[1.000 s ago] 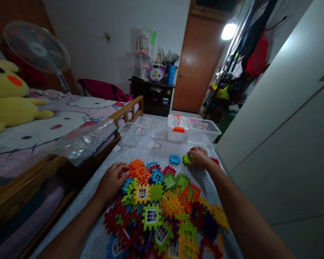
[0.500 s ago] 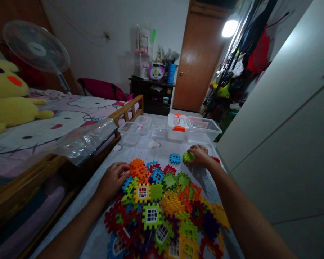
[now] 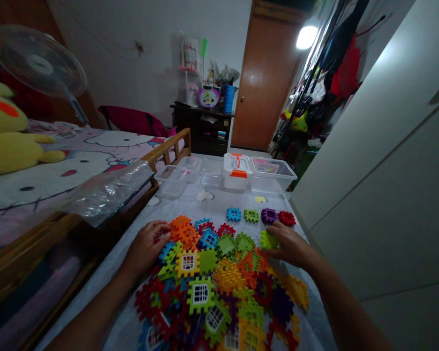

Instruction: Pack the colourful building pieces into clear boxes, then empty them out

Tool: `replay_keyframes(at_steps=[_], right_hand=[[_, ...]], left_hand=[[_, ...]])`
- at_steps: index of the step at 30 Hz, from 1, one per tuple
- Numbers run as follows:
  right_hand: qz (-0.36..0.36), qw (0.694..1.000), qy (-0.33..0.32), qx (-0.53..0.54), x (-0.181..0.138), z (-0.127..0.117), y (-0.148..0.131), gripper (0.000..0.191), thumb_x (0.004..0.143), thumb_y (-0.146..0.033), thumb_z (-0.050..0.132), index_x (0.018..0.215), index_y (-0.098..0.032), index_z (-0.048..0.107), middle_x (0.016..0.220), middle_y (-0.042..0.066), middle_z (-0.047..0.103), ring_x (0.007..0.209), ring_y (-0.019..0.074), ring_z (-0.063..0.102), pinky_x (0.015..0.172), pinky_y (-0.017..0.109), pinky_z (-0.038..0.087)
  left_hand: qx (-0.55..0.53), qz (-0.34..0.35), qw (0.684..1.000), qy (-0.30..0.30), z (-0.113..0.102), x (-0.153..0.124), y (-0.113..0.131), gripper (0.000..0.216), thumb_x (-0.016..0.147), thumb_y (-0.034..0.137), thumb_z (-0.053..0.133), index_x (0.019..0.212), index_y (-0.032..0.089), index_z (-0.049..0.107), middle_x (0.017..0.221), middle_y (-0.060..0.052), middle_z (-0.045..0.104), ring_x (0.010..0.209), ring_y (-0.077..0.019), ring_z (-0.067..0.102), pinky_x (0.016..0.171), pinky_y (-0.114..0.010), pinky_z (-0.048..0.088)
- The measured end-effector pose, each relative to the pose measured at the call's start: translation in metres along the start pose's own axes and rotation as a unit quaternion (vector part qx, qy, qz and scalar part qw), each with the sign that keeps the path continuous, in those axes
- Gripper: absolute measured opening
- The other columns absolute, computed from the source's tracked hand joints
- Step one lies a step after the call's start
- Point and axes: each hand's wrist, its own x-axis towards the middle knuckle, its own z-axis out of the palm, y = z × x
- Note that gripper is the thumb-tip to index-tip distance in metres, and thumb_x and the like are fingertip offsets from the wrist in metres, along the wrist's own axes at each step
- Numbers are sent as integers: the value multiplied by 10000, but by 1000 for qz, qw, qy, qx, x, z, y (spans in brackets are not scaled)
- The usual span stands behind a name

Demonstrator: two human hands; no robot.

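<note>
A large pile of notched plastic building tiles in several colours, some with white window grids, covers the near part of the bed sheet. My left hand rests at the pile's left edge, its fingers loosely bent with a gap to the thumb, beside some orange tiles. With fingers and thumb, my right hand grips a light green tile at the pile's right side. Behind it runs a row: a blue tile, a green tile, purple tiles and red tiles.
Clear plastic boxes and a lidded box with orange latches stand at the far end. A wooden bed rail with a plastic-wrapped thing borders the left. White cabinet doors rise on the right.
My right hand has moved back from the row toward the pile, leaving a green tile in the row, and now holds another green one. My left hand stays by the orange tiles.
</note>
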Motion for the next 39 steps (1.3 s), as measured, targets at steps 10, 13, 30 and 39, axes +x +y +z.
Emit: replay_keyframes(at_steps=[10, 13, 30, 39], right_hand=[[32, 999, 36, 3, 1, 21, 9, 538, 739, -327, 723, 1224, -136, 591, 1173, 155, 634, 1065, 277, 609, 916, 356, 466], [27, 998, 59, -22, 4, 10, 10, 482, 782, -306, 676, 1229, -145, 597, 1220, 157, 624, 1113, 279, 582, 952, 364, 436], [15, 991, -29, -131, 104, 3, -10, 399, 649, -249, 717, 1037, -187, 647, 1109, 130, 668, 1093, 312, 525, 891, 388, 325], [-17, 995, 67, -66, 29, -19, -15, 482, 736, -260, 620, 1205, -163, 561, 1125, 125, 567, 993, 247, 561, 889, 350, 405]], left_hand=[[17, 11, 1000, 5, -1, 1, 1, 355, 810, 503, 495, 869, 220, 702, 1085, -67, 652, 1014, -246, 621, 947, -386, 495], [16, 7, 1000, 3, 0, 1, -1, 361, 815, 511, 495, 881, 223, 701, 1100, -68, 649, 1040, -249, 608, 960, -391, 483], [14, -1, 1000, -1, -2, 1, 5, 349, 804, 493, 490, 858, 214, 694, 1095, -77, 645, 1023, -256, 605, 953, -415, 475], [14, 4, 1000, -5, -2, 0, 3, 355, 807, 498, 496, 882, 217, 699, 1110, -78, 650, 1044, -254, 596, 974, -408, 461]])
